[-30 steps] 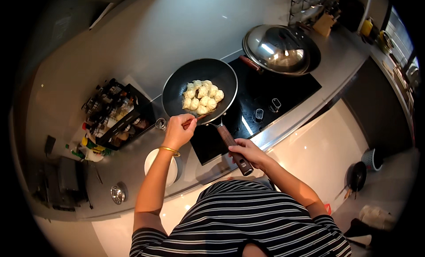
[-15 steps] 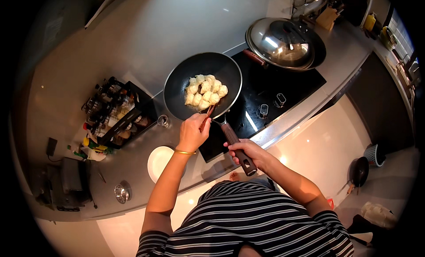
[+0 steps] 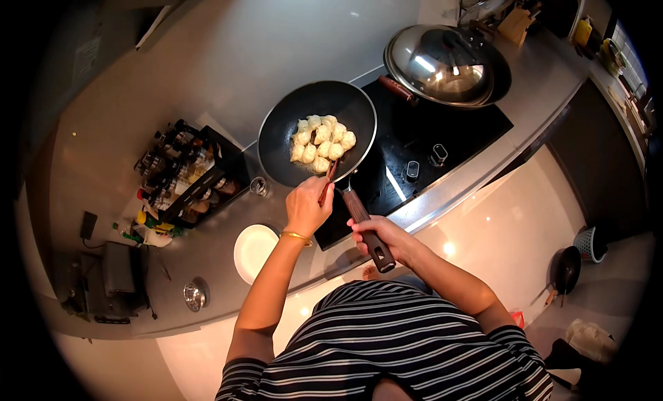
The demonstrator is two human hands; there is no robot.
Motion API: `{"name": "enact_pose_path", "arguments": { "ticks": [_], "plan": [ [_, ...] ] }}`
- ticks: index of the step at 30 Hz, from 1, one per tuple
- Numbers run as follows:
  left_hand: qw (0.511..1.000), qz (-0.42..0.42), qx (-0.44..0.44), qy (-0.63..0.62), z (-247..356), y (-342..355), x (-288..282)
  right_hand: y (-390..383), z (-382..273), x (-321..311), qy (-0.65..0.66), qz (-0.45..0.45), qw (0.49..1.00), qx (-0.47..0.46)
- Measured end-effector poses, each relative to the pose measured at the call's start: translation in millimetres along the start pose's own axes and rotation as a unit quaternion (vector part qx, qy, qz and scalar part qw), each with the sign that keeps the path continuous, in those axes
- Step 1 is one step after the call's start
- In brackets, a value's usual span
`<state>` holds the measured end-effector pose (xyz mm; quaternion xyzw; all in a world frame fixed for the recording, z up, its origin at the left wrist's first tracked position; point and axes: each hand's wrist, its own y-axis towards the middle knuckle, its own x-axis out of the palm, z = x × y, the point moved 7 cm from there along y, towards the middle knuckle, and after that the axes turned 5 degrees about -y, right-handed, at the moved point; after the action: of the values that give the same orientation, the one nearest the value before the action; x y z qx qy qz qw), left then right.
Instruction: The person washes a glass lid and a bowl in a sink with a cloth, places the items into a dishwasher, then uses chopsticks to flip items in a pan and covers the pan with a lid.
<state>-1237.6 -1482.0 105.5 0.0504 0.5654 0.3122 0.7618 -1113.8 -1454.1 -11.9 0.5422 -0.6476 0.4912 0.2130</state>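
A dark frying pan [image 3: 276,125] sits on the black cooktop with several pale dumplings [image 3: 322,142] clustered in its middle. My right hand [image 3: 380,237] is closed round the pan's brown handle [image 3: 358,209]. At the pan's near rim, my left hand [image 3: 309,205] is closed on reddish-brown chopsticks [image 3: 330,177]. Their tips reach in beside the dumplings nearest me; whether they touch one is hard to make out. A white bowl [image 3: 254,252] stands on the counter next to my left forearm.
A large lidded wok [image 3: 442,66] stands on the far right of the cooktop [image 3: 459,135]. Left of the pan are a small glass [image 3: 258,186] and a black rack of seasoning jars [image 3: 197,173]. A metal bowl [image 3: 195,296] lies near the counter's edge. Another pan [image 3: 566,270] is at the right.
The whole view has shifted slightly. My left hand and the chopsticks have moved only a little at the pan's near rim; my right hand keeps its grip on the handle.
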Motion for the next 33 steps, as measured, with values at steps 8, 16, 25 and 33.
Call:
{"name": "enact_pose_path", "arguments": {
  "ticks": [8, 16, 25, 33],
  "plan": [
    [0.988, 0.032, -0.103, -0.114, 4.2, -10.3, -38.5, 8.2, -4.7, -2.2, -0.026, -0.007, 1.000, 0.002],
    [0.993, 0.047, -0.100, -0.030, -11.5, -14.0, -23.8, 7.2, -5.3, 2.9, -0.052, 0.009, 0.999, 0.001],
    [0.930, 0.165, -0.217, -0.247, -40.9, -57.0, -99.9, 8.1, -3.4, -0.4, -0.037, -0.009, 0.999, 0.022],
    [0.860, 0.246, -0.447, 0.020, -209.8, -213.6, -167.4, 3.0, -11.1, -2.6, -0.049, -0.037, 0.998, 0.021]
  ]
}}
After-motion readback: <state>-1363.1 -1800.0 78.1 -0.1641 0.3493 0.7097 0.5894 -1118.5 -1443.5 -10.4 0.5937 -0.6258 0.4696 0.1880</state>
